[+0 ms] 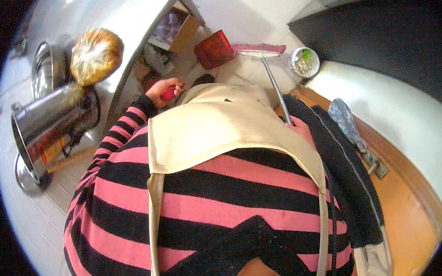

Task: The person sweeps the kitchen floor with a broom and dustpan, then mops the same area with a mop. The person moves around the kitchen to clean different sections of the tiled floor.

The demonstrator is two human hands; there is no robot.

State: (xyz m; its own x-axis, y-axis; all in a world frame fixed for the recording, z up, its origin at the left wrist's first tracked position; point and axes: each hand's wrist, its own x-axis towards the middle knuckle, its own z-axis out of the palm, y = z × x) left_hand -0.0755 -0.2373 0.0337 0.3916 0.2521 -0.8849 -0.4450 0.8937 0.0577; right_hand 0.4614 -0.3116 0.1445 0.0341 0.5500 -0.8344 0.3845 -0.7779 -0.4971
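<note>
My left hand is closed round a red handle beside the counter. A red dustpan lies on the floor tiles ahead of it, and the link between handle and pan is hard to make out. In my right hand is the metal pole of a broom, partly covered by my cream apron. The pole slants down to a broom head with pinkish-purple bristles on the floor, right next to the dustpan. A white bucket with pale scraps and something green inside stands to its right.
A steel pot and a tied plastic bag of food are on the left counter. Cardboard boxes sit under it. To my right are dark hanging clothing and an orange door with a metal handle.
</note>
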